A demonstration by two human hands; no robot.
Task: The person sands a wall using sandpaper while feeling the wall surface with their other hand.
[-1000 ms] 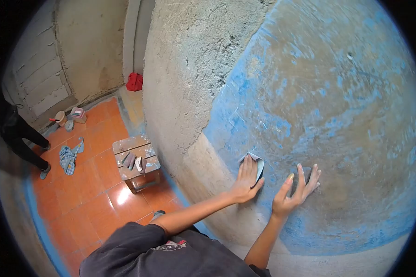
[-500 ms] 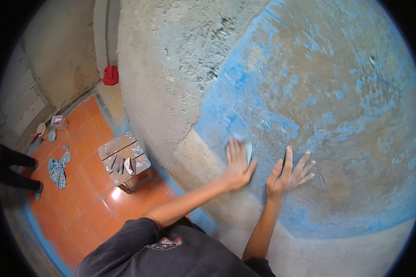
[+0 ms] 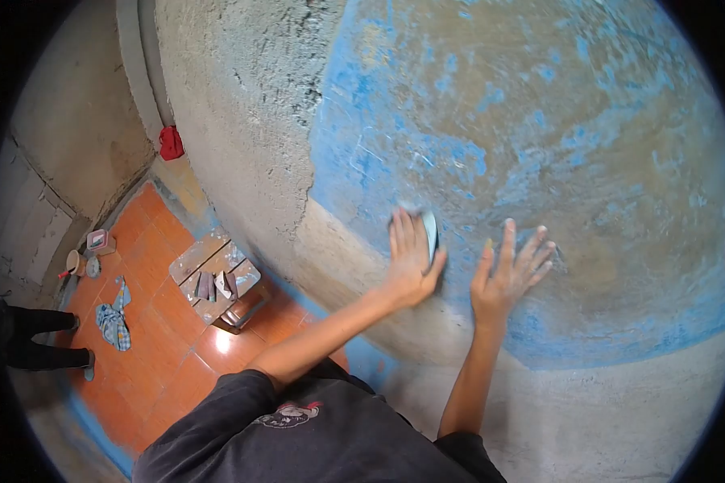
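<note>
A folded piece of sandpaper point(image 3: 431, 231), pale blue-green on the side that shows, lies under my left hand point(image 3: 411, 258). The fingers are closed over it and press it flat against the wall point(image 3: 459, 153), which carries patchy blue paint over grey-brown plaster. To the right, my right hand point(image 3: 511, 270) rests against the same wall with its dusty fingers spread, holding nothing. Most of the sandpaper is hidden beneath the left palm.
Lower left, a paint-spattered wooden stool point(image 3: 250, 276) carries several small tools point(image 3: 217, 286). A checked cloth point(image 3: 114, 322), a pink-rimmed tub point(image 3: 99, 241) and a small bucket point(image 3: 76, 262) sit on the orange tiles. Another person's legs point(image 3: 44, 338) stand at far left; a red bag point(image 3: 171, 143) is near the corner.
The view has shifted, so the wall's blue patch sits further left and higher. My left hand still presses the sandpaper to the wall, and my right hand stays spread on it.
</note>
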